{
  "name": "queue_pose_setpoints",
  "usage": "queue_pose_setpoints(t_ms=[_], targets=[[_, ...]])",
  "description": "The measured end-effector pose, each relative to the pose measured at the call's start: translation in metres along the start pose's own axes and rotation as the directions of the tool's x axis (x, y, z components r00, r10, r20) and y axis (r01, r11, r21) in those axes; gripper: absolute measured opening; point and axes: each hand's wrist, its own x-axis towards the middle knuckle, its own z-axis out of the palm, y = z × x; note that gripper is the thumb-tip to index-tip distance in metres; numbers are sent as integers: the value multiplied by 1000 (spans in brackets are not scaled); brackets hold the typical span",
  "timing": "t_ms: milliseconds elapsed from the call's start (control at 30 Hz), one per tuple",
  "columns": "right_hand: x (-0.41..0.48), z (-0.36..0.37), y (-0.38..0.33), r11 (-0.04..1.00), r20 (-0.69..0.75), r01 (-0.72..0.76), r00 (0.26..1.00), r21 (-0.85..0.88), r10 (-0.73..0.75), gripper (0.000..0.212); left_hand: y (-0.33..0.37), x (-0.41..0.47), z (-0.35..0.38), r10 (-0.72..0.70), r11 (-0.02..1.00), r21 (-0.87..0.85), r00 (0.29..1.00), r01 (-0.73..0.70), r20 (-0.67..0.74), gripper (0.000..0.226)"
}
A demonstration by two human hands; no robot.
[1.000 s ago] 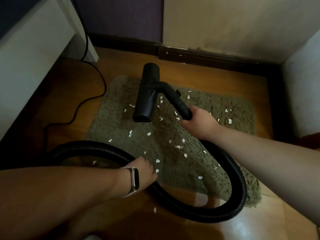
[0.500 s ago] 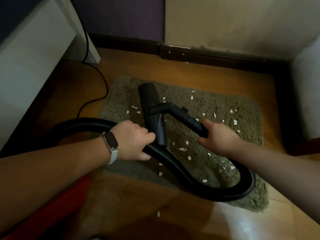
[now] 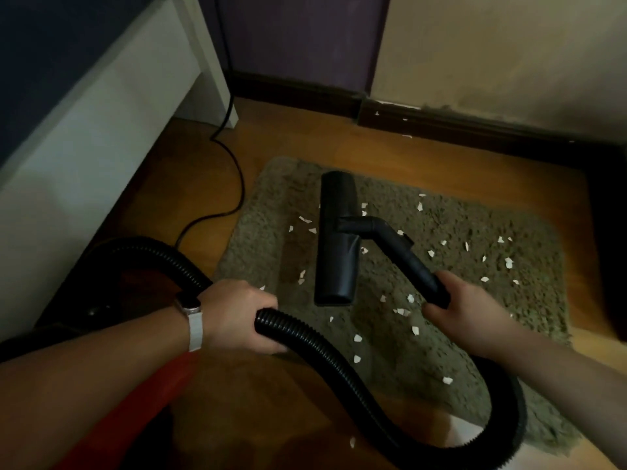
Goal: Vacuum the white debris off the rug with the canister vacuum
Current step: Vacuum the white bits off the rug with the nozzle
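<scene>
Black hose point(image 3: 322, 351) gripped by left hand point(image 3: 237, 317); right hand point(image 3: 464, 310) seemingly curls round wand point(image 3: 407, 256).

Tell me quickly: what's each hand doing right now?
Left hand: closed around the black hose.
Right hand: closed around the vacuum handle.

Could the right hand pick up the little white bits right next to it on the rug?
Probably not yet. The white scraps lie uncovered close beside the right hand on the shaggy olive rug, but that hand grips the black vacuum wand.
</scene>
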Motion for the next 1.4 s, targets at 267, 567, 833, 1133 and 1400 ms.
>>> queue_pose_setpoints(t_ms=[267, 567, 833, 1133, 1400], targets=[[8, 63, -55, 987, 123, 126, 986, -96, -113, 21, -44, -29, 24, 127, 969, 229, 981, -92, -144, 52], [28, 77, -77, 986, 157, 136, 980, -101, -119, 23, -59, -30, 42, 124, 976, 211, 929, -51, -350, 67], [35, 95, -75, 993, 131, 116, 985, -23, -112, 23, -67, -19, 48, 59, 989, 150, 943, -10, -327, 71], [41, 111, -96, 971, 218, 197, 962, -134, -165, 28, -67, -22, 58, 127, 972, 223, 964, -74, -234, 77], [48, 114, -100, 971, 206, 202, 963, -126, -174, 25, -68, -25, 60, 192, 954, 272, 954, -127, -230, 67]])
